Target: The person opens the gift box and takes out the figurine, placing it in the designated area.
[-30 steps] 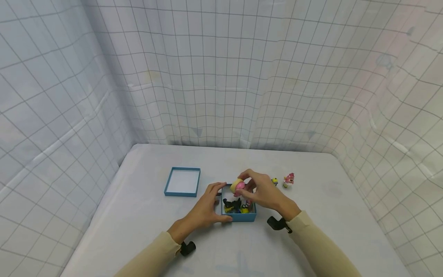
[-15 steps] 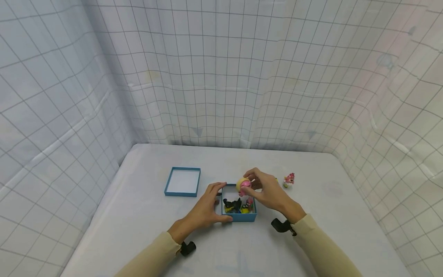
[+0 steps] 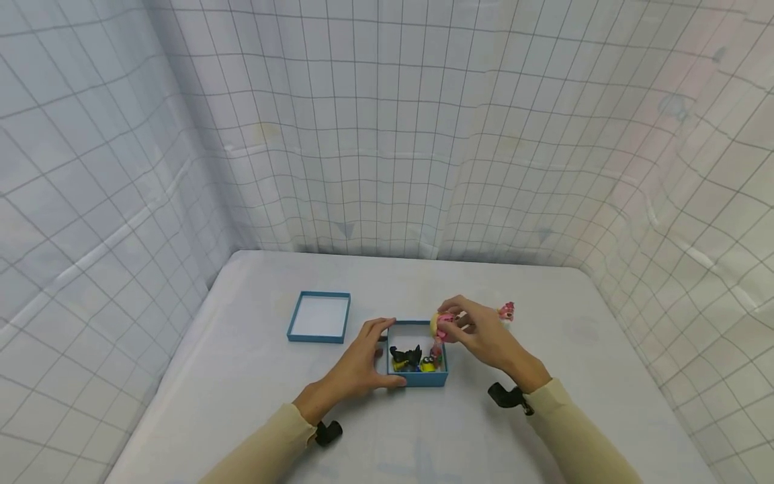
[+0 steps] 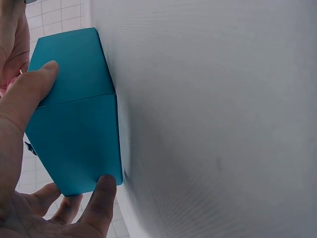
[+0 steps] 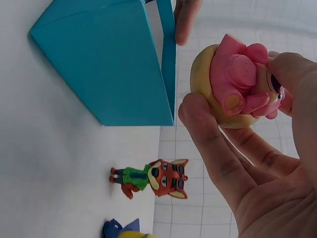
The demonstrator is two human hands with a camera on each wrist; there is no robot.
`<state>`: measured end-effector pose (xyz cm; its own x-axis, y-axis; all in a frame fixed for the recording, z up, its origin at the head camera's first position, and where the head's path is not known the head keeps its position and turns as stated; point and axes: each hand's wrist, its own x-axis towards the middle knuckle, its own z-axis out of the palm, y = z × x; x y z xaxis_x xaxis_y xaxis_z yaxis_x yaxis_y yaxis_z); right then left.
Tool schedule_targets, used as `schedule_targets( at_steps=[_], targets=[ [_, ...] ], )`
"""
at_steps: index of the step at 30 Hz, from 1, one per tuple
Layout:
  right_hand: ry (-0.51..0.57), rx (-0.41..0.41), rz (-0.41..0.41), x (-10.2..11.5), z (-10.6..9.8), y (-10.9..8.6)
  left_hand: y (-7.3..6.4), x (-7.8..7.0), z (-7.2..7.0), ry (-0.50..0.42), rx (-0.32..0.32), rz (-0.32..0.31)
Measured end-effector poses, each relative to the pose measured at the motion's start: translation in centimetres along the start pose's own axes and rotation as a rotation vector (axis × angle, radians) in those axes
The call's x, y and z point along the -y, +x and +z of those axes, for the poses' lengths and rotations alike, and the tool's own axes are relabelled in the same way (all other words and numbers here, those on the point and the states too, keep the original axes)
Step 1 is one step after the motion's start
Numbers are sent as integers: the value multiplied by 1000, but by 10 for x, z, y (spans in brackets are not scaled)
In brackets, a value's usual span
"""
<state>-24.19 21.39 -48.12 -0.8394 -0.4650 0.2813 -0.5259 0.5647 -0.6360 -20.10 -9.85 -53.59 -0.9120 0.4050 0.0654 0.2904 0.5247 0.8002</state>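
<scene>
My left hand (image 3: pixel 358 366) grips an open blue box (image 3: pixel 425 380) from its left side, the thumb on the near wall and the fingers around the far end. Several small figurines (image 3: pixel 414 359) stand along the near side inside it, black and yellow ones among them. In my right hand (image 3: pixel 486 337) I hold a pink bear figurine (image 5: pixel 235 74) seated in a pale yellow ring, pinched between thumb and fingers. It hangs above the box's right edge. The left wrist view shows the box's outer walls (image 4: pixel 77 144), but none of its inside.
A shallow blue-rimmed lid (image 3: pixel 316 339) lies at the left, white inside up. A fox figurine (image 5: pixel 153 177) in a green shirt stands beyond the box; a blue and yellow figure (image 5: pixel 124 230) is cut off. A pink figurine (image 3: pixel 506 310) is partly behind my right hand.
My right hand has moved right with the bear figurine, from over the box's middle to its right edge. It now covers more of the figures behind. My left hand keeps its place.
</scene>
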Motion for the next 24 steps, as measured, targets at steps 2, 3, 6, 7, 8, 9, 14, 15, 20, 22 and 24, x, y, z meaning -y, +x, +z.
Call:
schedule_targets(
  at_steps=[2,3,6,7,8,9,14,15,20,22,24],
  targets=[
    [-9,-8,7,-2,-4,-2,0,-1,-1,-2,-1,-6],
    [-7,-10,11,-2,-6,-4,0,-1,-1,-2,0,-8],
    [9,-9,23,-5,-10,-7,-1,-1,-1,8,5,-11],
    [18,-7,26,-6,-11,-8,-1,-1,-1,9,5,-4],
    [28,-6,28,-7,-12,-9,-1,-1,-1,11,6,-4],
    [37,-7,29,-8,-13,-11,-2,-1,-1,13,7,-2],
    [51,-36,16,-15,-17,-15,-1,-1,-1,10,3,-2],
    [45,-44,14,-16,-18,-15,-1,-1,-1,9,0,0],
    [9,-79,26,-19,-25,-18,0,1,-1,-1,-6,5],
    [-6,-89,41,-21,-27,-19,-1,1,0,-7,-6,2],
    [-17,-97,54,-23,-30,-21,-1,2,0,-11,-6,-2]
  ],
)
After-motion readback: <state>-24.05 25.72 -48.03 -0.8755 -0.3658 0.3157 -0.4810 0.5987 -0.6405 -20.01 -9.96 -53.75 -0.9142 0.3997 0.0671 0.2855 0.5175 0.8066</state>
